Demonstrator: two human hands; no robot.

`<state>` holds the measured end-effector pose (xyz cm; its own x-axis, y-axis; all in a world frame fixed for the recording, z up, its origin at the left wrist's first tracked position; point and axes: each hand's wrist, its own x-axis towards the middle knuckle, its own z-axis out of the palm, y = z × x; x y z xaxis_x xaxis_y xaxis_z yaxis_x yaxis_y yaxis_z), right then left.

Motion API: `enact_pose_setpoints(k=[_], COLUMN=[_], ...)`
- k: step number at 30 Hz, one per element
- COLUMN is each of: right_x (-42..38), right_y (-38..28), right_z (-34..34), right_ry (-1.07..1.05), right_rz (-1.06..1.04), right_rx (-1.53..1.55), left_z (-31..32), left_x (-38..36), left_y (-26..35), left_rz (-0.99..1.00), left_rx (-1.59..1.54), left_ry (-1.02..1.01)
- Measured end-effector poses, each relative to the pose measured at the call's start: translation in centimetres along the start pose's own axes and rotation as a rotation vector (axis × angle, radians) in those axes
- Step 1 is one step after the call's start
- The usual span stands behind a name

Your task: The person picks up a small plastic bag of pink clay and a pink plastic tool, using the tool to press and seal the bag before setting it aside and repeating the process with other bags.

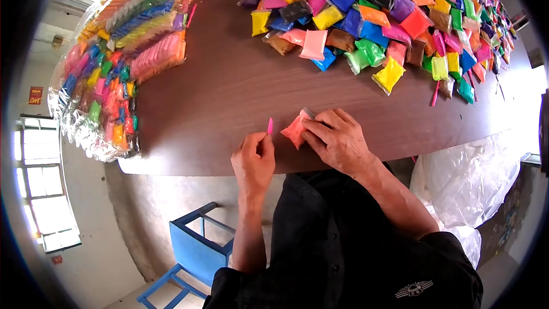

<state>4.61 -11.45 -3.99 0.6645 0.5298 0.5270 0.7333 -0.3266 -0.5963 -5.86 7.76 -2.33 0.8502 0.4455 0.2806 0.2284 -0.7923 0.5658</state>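
Near the front edge of the table, my left hand [253, 157] is closed around a small pink pointed plastic stick [270, 126], whose tip sticks up past the fingers. Just to its right, my right hand [337, 140] pinches a coral-coloured packet [295, 130] by its upper right side. The packet looks like a small clear pouch with soft, clay-like filling. The stick and the packet are apart, with a narrow gap between them. My fingers hide part of both things.
A big pile of small coloured packets [343, 23] covers the far right of the table [211, 86]. Large clear bags of sorted packets [131, 51] stand at the left. A blue chair [197, 246] is below left, and clear plastic sheeting [463, 177] hangs at the right.
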Motion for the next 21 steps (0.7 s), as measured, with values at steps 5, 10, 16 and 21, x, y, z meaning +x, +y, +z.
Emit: enact_pose_setpoints(k=[5, 10, 16, 21], right_x=[0.0, 0.1, 0.5, 0.3], right_y=[0.1, 0.2, -0.4, -0.1], right_z=[0.2, 0.2, -1.0, -0.8], right_ry=[0.011, 0.019, -0.034, -0.078], right_rz=[0.004, -0.013, 0.019, -0.007], right_rx=[-0.005, -0.008, 0.064, 0.071], left_z=[0.5, 0.5, -1.0, -0.3], left_x=[-2.0, -2.0, -1.3, -2.9], left_y=[2.6, 1.0, -0.3, 1.6], left_rz=[0.122, 0.067, -0.1, 0.037], left_rx=[-0.167, -0.033, -0.126, -0.153], left_ry=[-0.015, -0.004, 0.034, 0.033])
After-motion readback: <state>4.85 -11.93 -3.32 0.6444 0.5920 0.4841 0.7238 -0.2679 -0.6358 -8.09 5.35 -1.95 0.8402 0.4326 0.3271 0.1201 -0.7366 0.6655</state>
